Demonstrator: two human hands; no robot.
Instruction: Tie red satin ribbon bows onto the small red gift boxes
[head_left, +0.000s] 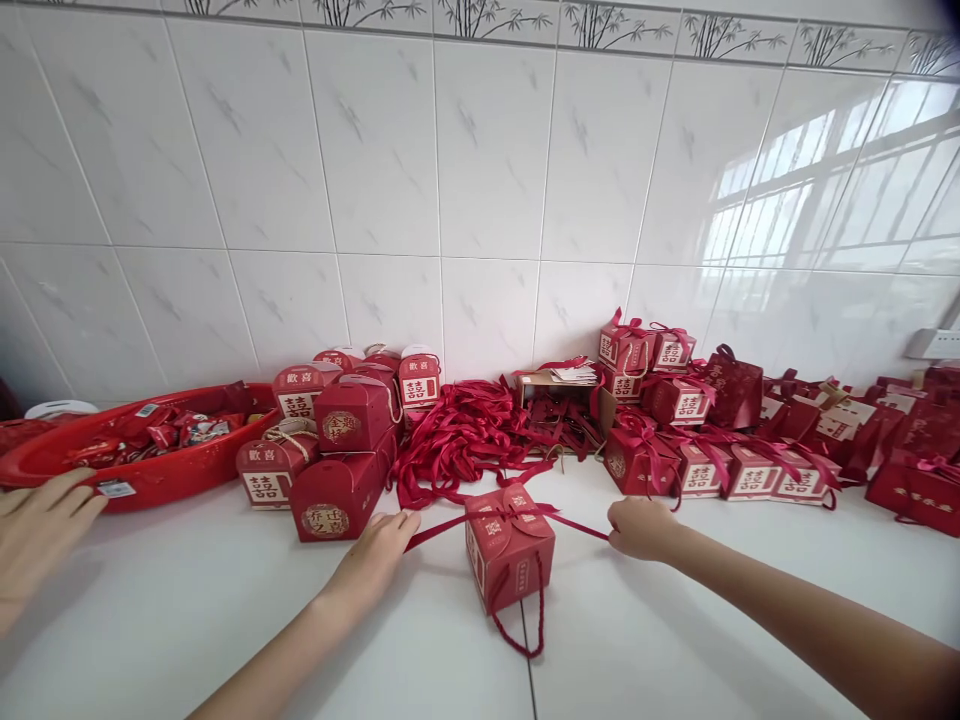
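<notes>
2 hands, left (381,548) and right (642,528), hold 1 ribbon (437,532) taut across 1 red box (510,550).

Near tabletop (420,650): room left and right of box (510,560). Taut ribbon (435,533) between left hand (382,545) and right hand (641,528) bars crossing. Far side blocked: basin (195,480), stacked boxes (330,510) left; ribbon heap (472,430) centre; bow-tied boxes (701,475) right. Another person's hand (49,520), left edge. Gap behind heap hard to judge.

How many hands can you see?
3: the left hand holds one end of the ribbon, the right hand holds the other, and another person's hand is by the red basin.
</notes>
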